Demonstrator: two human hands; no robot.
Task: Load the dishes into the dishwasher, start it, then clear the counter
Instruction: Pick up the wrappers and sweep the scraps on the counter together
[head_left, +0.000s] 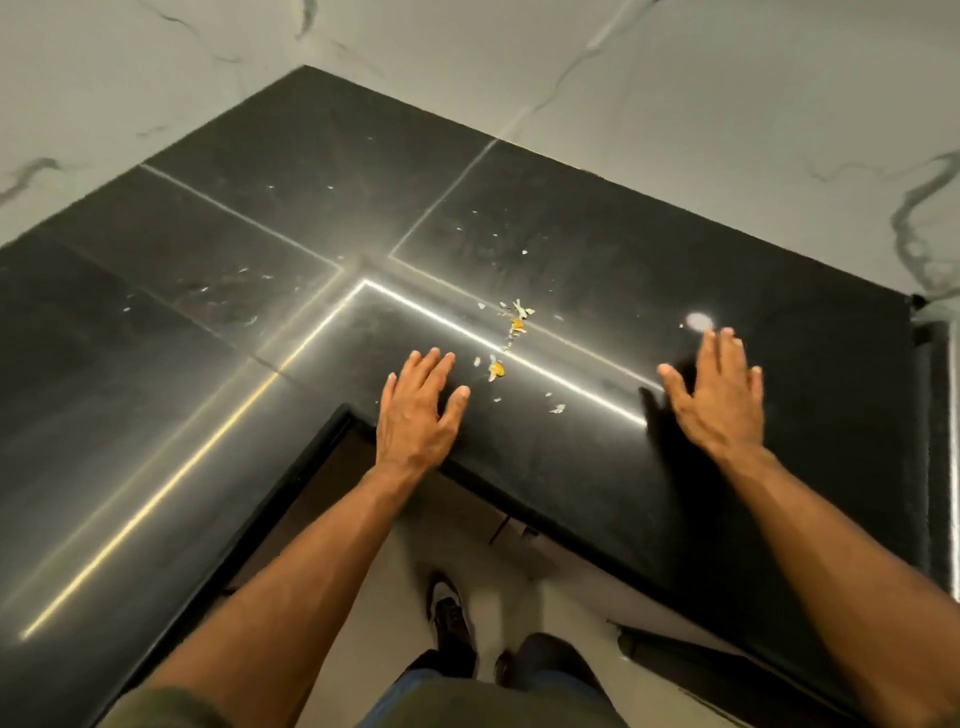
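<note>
Closest to the lens, two bare forearms reach out over a shoe (449, 613) on the pale floor towards the inner corner of a black L-shaped bench (234, 338). The left hand (415, 410) lies flat at the near edge with its fingers spread. The right hand (714, 395) is also flat and spread, further right, holding nothing. Between them sits the task's thing: yellow and white food scraps (496, 369), strung from just beside the left fingertips to a small cluster further away, with pale flecks scattered more widely.

This looks like the counter-clearing stage. To do it well, sweep from the far cluster towards the near edge with the side of one palm. Cup the other hand below the edge to catch the bits, and take the outlying flecks in a second pass.

The right fingertips are blurred, and a shadow lies beneath that palm, so I cannot tell whether it touches the bench. No dishes or dishwasher are in view. Strip-light reflections and a bright spot (698, 321) could hide further crumbs.
</note>
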